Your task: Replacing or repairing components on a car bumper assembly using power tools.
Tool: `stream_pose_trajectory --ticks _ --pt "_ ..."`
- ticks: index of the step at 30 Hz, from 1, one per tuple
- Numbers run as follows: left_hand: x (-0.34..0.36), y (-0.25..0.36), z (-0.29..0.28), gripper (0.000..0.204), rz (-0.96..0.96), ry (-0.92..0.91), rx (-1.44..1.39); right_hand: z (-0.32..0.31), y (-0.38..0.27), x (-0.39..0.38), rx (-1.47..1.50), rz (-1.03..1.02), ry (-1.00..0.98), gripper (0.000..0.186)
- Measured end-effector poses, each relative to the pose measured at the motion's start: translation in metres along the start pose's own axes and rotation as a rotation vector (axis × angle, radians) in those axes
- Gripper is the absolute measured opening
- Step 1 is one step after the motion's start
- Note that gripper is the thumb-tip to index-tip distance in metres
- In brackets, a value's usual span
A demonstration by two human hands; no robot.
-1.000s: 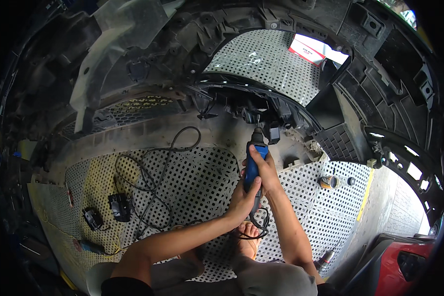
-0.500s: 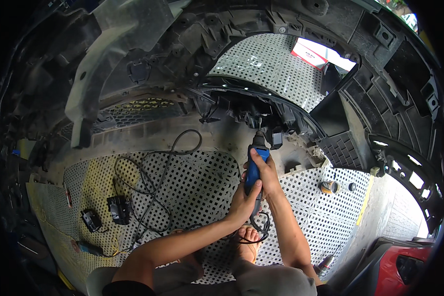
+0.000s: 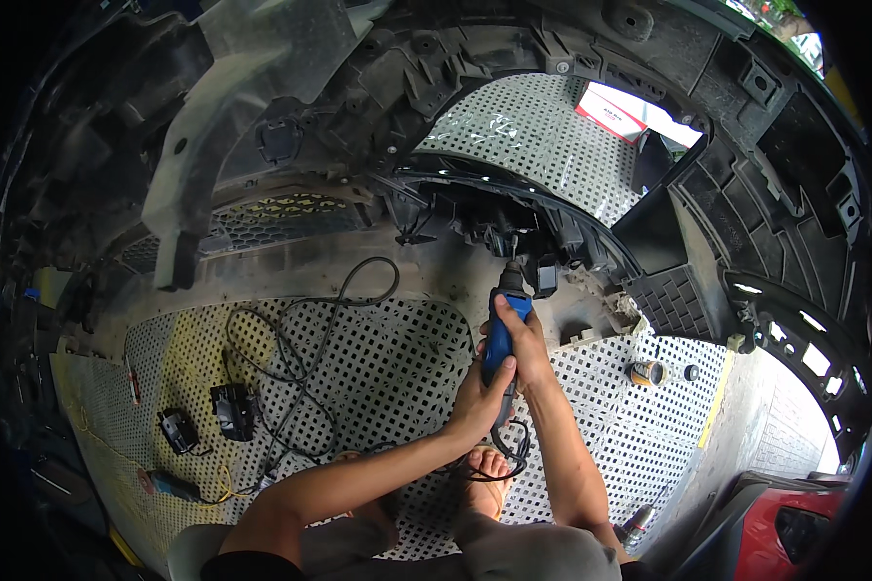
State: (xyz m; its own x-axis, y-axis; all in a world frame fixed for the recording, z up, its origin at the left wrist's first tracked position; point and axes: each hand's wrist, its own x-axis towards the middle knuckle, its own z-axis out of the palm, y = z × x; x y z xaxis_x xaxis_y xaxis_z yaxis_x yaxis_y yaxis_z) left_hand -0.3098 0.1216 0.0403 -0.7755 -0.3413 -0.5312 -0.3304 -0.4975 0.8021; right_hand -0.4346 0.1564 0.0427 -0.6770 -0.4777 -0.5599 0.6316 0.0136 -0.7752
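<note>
Both hands close around one tool: the right hand point(image 3: 526, 347) wraps its upper body, thumb on top, while the left hand point(image 3: 479, 399) grips lower down, at about seven o'clock from it, some fingers hidden behind. The blue power tool point(image 3: 498, 341) points to twelve, its thin bit point(image 3: 514, 246) reaching into the recess of a big black bumper point(image 3: 688, 276); whether it touches, I cannot tell.

If the bit catches an edge, the tool could kick and gouge the plastic, or strike the small dark block point(image 3: 546, 279) at one o'clock. The cord point(image 3: 527, 445) loops over the bare foot point(image 3: 484, 491) at six, so a shift in stance could tug it, and a dropped tool could hurt the toes.

Below lies a pale floor covering point(image 3: 601, 426) patterned with dark squares. A tin point(image 3: 648, 373) stands toward four, two black parts point(image 3: 233, 411) lie toward eight, and a red-and-white box point(image 3: 610, 113) sits at one, beyond the bumper.
</note>
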Motion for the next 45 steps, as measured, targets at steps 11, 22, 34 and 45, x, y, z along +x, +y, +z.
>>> stream_pose_trajectory --ticks 11,22,34,45 --pt "-0.002 0.004 0.002 0.065 0.010 0.017 -0.031 0.002 -0.002 0.000 0.019 0.013 -0.013 0.057" --pt "-0.004 0.005 0.001 0.064 0.031 0.016 0.001 0.004 -0.003 -0.006 0.043 0.009 0.014 0.058" --pt "-0.004 0.009 -0.003 0.060 0.005 0.025 -0.018 0.007 -0.001 -0.002 0.024 0.015 0.034 0.059" --pt "-0.004 0.009 -0.005 0.059 0.001 0.030 -0.015 0.010 -0.002 -0.002 0.022 0.017 0.022 0.060"
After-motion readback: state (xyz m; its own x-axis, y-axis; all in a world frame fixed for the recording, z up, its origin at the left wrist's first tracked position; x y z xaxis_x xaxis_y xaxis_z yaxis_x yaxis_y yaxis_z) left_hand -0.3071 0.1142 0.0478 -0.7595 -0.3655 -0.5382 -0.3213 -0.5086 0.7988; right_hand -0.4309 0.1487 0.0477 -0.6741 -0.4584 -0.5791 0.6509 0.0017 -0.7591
